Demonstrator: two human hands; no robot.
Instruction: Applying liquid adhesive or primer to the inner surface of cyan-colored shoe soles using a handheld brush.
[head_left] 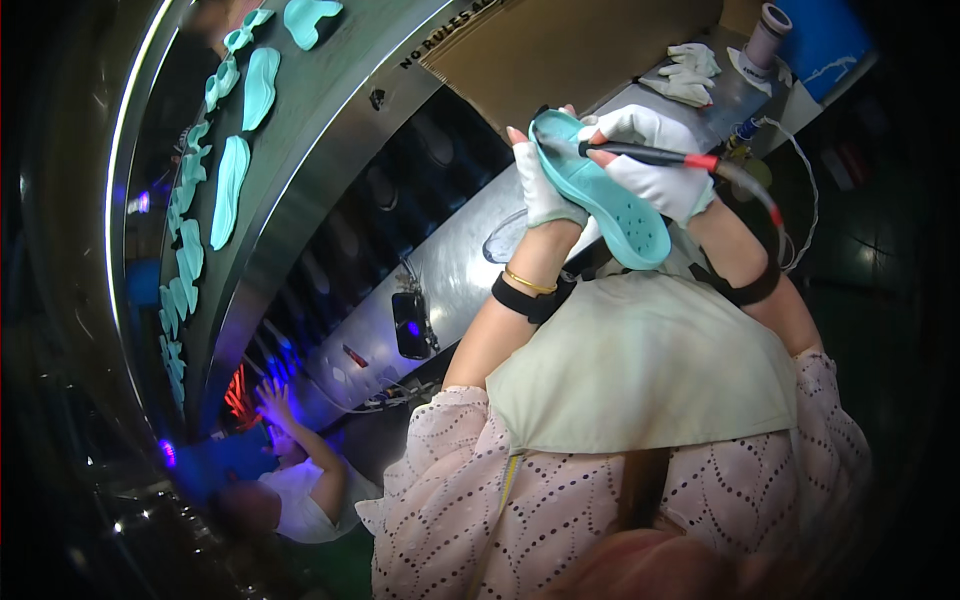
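A turquoise perforated shoe part, like a clog sole or upper point(597, 190), is held up over my lap, tilted, with its holed end toward me. My left hand point(545, 190), in a white fingerless glove, wraps around its far left edge. In my right hand point(655, 180), gloved alike, is a brush-like pen tool point(650, 154) with a black handle and a red band. Its tip lies over the far end of the shoe part, and a clear hose point(742, 180) runs from its back end. The fingertips of both hands are bare.
On the left, a curved conveyor point(290, 120) carries several turquoise shoe parts point(232, 190). A metal bench point(460, 260) holds a phone point(409, 325) and cables. Cardboard point(570, 50), spare gloves point(690, 75) and a spool point(768, 35) lie beyond. Another person point(310, 480) works at lower left.
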